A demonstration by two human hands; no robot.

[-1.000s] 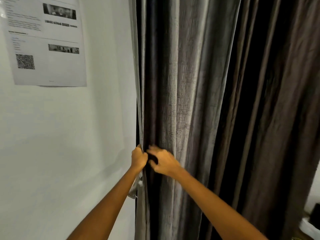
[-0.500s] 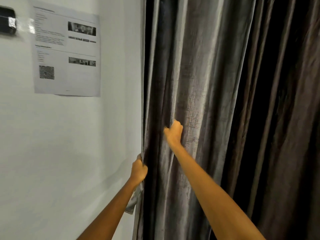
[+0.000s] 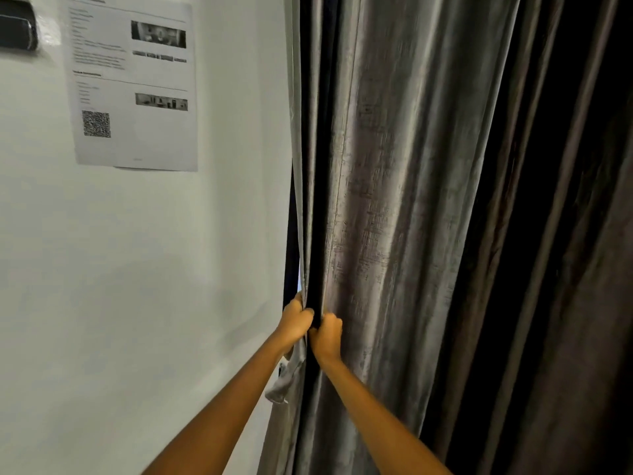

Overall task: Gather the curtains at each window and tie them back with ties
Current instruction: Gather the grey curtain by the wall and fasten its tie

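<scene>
A grey, textured curtain [image 3: 394, 200] hangs in long folds from the top of the view down past my arms. My left hand [image 3: 295, 320] grips its left edge next to the wall. A strip of pale grey fabric, probably the tie [image 3: 286, 382], hangs below that hand. My right hand [image 3: 327, 334] sits right beside the left, its fingers curled round a fold of the curtain. Further right the curtain [image 3: 548, 234] falls in darker brown folds.
A white wall [image 3: 137, 286] fills the left half. A printed sheet with a QR code [image 3: 132, 84] is stuck to it, and a dark device [image 3: 17, 29] sits at the top left corner. A thin dark gap shows between wall and curtain edge.
My right hand was higher on a fold half a second ago; it has come down and left, beside my left hand. My left hand has kept its grip on the edge.
</scene>
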